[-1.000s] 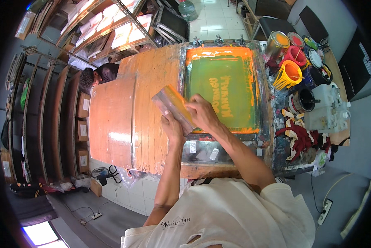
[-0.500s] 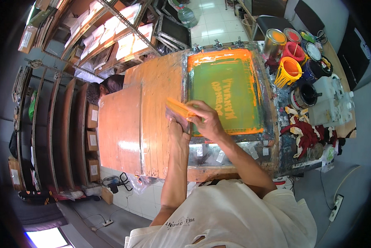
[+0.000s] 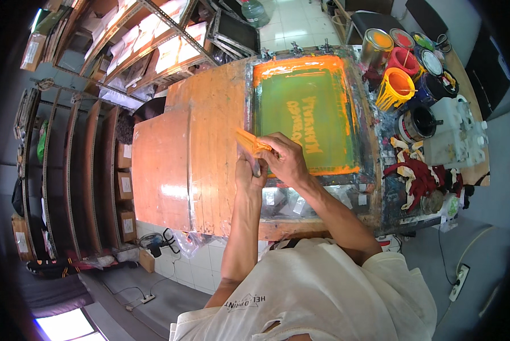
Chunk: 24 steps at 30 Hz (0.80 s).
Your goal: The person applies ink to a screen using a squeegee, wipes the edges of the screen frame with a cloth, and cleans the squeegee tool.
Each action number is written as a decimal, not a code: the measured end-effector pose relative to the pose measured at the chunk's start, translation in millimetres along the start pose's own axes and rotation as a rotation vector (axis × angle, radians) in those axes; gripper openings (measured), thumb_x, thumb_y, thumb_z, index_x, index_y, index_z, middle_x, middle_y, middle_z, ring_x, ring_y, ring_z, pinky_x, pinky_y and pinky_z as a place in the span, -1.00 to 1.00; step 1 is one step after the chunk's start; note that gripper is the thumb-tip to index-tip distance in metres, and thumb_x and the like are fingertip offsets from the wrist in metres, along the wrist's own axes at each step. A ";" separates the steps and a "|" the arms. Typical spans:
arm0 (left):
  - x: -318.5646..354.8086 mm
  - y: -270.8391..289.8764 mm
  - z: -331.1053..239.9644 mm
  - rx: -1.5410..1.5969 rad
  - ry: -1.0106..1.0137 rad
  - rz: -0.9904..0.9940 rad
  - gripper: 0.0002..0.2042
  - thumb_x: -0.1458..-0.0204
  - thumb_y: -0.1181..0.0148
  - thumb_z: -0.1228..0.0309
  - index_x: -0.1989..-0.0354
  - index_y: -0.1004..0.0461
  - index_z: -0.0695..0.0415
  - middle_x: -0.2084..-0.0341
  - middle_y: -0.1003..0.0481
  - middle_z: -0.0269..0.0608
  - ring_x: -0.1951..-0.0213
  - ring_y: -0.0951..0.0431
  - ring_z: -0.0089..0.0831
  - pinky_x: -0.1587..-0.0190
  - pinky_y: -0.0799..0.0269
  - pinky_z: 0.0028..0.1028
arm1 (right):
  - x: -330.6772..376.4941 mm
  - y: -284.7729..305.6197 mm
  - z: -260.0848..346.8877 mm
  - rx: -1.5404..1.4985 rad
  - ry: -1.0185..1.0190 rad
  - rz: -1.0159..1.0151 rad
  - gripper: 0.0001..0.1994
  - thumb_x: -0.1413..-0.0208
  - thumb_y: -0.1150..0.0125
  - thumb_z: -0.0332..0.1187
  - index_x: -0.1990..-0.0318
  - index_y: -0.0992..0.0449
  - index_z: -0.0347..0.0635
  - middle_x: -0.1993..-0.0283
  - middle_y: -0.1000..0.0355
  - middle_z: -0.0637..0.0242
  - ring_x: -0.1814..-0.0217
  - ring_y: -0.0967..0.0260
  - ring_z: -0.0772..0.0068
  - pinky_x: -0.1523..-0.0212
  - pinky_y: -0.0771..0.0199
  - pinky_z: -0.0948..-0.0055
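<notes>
My left hand [image 3: 249, 172] grips a squeegee [image 3: 247, 156] from below, above the wooden board left of the screen frame. Orange ink coats the squeegee's upper edge. Closed fingers of my right hand [image 3: 287, 160] press at that inky edge; whether they pinch a small scraper there, I cannot make out. Just right of my hands lies a printing screen [image 3: 277, 96] with green mesh, pale lettering and thick orange ink along its inner borders.
Ink tubs, among them a yellow tub [image 3: 395, 89] and a black can [image 3: 416, 124], crowd the right side. Stained red rags [image 3: 415, 177] lie nearer me, beside a clear plastic container [image 3: 454, 139]. Shelves [image 3: 90, 182] stand left. Another person's head [image 3: 125, 129] shows beyond the board.
My right hand has shifted slightly right and down along the squeegee's inky edge, and the squeegee has turned a little. The whole view has moved slightly.
</notes>
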State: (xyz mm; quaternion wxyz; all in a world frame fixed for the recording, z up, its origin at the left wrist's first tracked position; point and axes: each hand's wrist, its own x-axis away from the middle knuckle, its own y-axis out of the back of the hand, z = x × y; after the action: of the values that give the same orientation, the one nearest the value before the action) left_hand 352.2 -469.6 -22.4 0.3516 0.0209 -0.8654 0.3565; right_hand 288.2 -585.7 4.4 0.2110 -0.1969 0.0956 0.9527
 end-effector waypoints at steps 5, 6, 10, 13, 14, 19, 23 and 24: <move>8.7 -15.3 -1.6 -0.058 -0.048 -0.077 -0.68 -0.41 0.33 0.21 0.05 -0.39 0.05 0.30 -0.53 -0.42 0.40 -0.49 -0.54 0.44 -0.43 -0.51 | -3.9 -1.2 -11.0 -0.306 -0.236 -0.107 -0.69 -0.13 -0.23 -0.62 -0.05 -0.55 -0.30 0.04 -0.48 0.18 0.17 -0.47 0.52 0.24 -0.50 0.54; 2.6 -7.5 -2.2 -0.051 -0.049 -0.038 -0.67 -0.41 0.35 0.20 0.01 -0.39 0.05 0.25 -0.53 -0.41 0.35 -0.50 -0.51 0.40 -0.44 -0.47 | -5.9 -2.3 -11.3 -0.394 -0.260 -0.158 -0.68 -0.13 -0.21 -0.64 -0.06 -0.54 -0.29 0.00 -0.47 0.17 0.15 -0.47 0.51 0.24 -0.50 0.54; -17.4 14.7 3.9 -0.050 -0.078 0.096 -0.59 -0.42 0.41 0.14 -0.16 -0.33 0.07 0.02 -0.49 -0.33 0.12 -0.53 -0.38 0.21 -0.49 -0.33 | 3.0 0.7 0.6 -0.029 0.063 -0.016 -0.67 -0.12 -0.19 -0.69 -0.04 -0.56 -0.27 -0.06 -0.40 0.18 0.18 -0.51 0.42 0.20 -0.54 0.50; -21.9 21.3 14.4 0.029 -0.060 0.095 -0.54 -0.42 0.41 0.12 -0.29 -0.23 0.12 -0.14 -0.41 -0.24 -0.04 -0.49 -0.29 0.04 -0.49 -0.25 | 3.8 0.9 -4.8 0.075 0.097 -0.012 -0.74 -0.09 -0.25 -0.66 0.05 -0.58 -0.27 0.01 -0.44 0.19 0.22 -0.51 0.41 0.25 -0.53 0.51; -23.2 23.9 17.4 0.071 -0.043 0.078 -0.53 -0.42 0.40 0.12 -0.32 -0.20 0.14 -0.19 -0.38 -0.22 -0.09 -0.48 -0.26 -0.02 -0.48 -0.23 | 1.7 2.5 -5.8 0.100 0.066 -0.030 -0.76 -0.09 -0.26 -0.65 0.08 -0.58 -0.27 0.05 -0.45 0.20 0.23 -0.50 0.42 0.27 -0.53 0.52; -9.2 3.7 8.1 -0.149 -0.248 -0.089 -0.52 -0.42 0.37 0.14 -0.30 -0.18 0.24 -0.16 -0.39 -0.05 -0.12 -0.47 -0.19 -0.13 -0.45 -0.22 | -26.5 13.1 -4.3 -0.278 -0.296 -0.203 -0.83 -0.07 -0.31 -0.60 0.17 -0.58 -0.24 0.24 -0.50 0.22 0.33 -0.45 0.49 0.35 -0.46 0.59; 3.6 -5.9 3.6 -0.405 -0.434 -0.174 -0.55 -0.42 0.32 0.15 -0.21 -0.22 0.29 -0.06 -0.44 0.02 -0.04 -0.51 -0.19 -0.08 -0.48 -0.28 | -16.7 34.9 -7.0 0.179 0.135 0.177 -0.82 0.06 -0.38 -0.60 0.25 -0.60 -0.31 0.21 -0.56 0.22 0.24 -0.46 0.29 0.21 -0.52 0.40; 1.4 -2.3 6.3 -0.454 -0.471 -0.183 -0.58 -0.42 0.30 0.16 -0.13 -0.24 0.30 0.01 -0.44 0.00 0.02 -0.49 -0.26 -0.03 -0.47 -0.30 | -11.3 33.9 -13.1 0.207 0.065 0.242 -0.79 0.11 -0.39 -0.62 0.25 -0.64 -0.28 0.18 -0.58 0.24 0.17 -0.45 0.20 0.15 -0.52 0.32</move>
State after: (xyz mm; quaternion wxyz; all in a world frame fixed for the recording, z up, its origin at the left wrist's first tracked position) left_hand 348.0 -474.9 -23.2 0.1682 0.1013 -0.9747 0.1072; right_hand 287.1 -623.6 0.6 0.1107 -0.1921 0.2230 0.9493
